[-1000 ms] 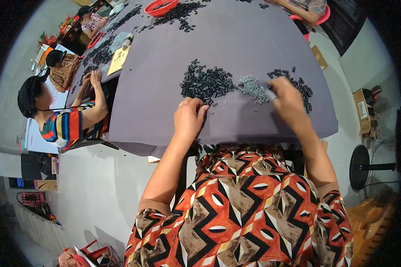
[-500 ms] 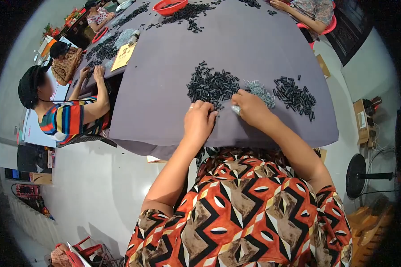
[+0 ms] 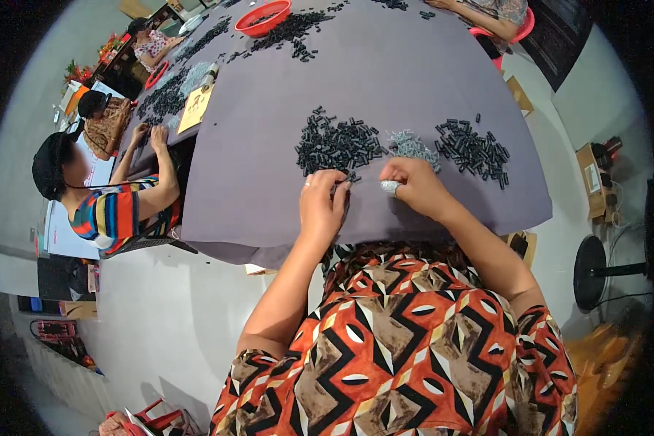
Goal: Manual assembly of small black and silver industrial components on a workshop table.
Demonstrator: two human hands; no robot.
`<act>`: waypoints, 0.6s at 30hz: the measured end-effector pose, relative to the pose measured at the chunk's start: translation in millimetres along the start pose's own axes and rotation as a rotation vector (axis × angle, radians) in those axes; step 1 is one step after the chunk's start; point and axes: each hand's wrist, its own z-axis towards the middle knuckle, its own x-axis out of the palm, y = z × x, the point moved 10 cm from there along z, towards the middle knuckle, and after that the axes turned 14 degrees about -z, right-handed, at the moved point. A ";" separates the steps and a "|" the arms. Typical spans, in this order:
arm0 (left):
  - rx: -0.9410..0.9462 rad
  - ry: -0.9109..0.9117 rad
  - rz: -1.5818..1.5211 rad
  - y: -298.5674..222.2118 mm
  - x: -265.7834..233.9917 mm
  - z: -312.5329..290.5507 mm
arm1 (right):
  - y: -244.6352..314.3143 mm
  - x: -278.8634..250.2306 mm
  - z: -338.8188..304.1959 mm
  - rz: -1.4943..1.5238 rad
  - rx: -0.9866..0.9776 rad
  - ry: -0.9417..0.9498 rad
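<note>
At the counter's [image 3: 269, 182] near edge, the left hand [image 3: 323, 207] rests curled, fingers narrow, at the foot of the black parts pile [image 3: 338, 145]. The right hand [image 3: 414, 187] pinches a small silvery piece [image 3: 390, 187] (apparently mid-assembly), just below the grey heap [image 3: 413, 145]. Joining likely needs careful alignment.

Your left hand [image 3: 322, 205] covers whatever its grip holds; its fingertips curl out of sight. The small black cylindrical parts in the middle heap [image 3: 338, 145] are too small to distinguish individually. The red plastic bowl [image 3: 267, 16] is cut off by the top edge.
</note>
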 end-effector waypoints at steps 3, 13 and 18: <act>-0.160 0.011 -0.201 2.9 2.6 -7.3 | 23.1 1.1 -3.0 0.146 0.010 0.033; -0.517 0.105 -0.821 18.7 37.8 -40.5 | 53.0 2.8 -16.7 -0.044 -0.148 0.031; -0.651 0.177 -0.864 19.0 44.5 -45.6 | 53.6 -5.1 -20.9 0.013 -0.176 -0.004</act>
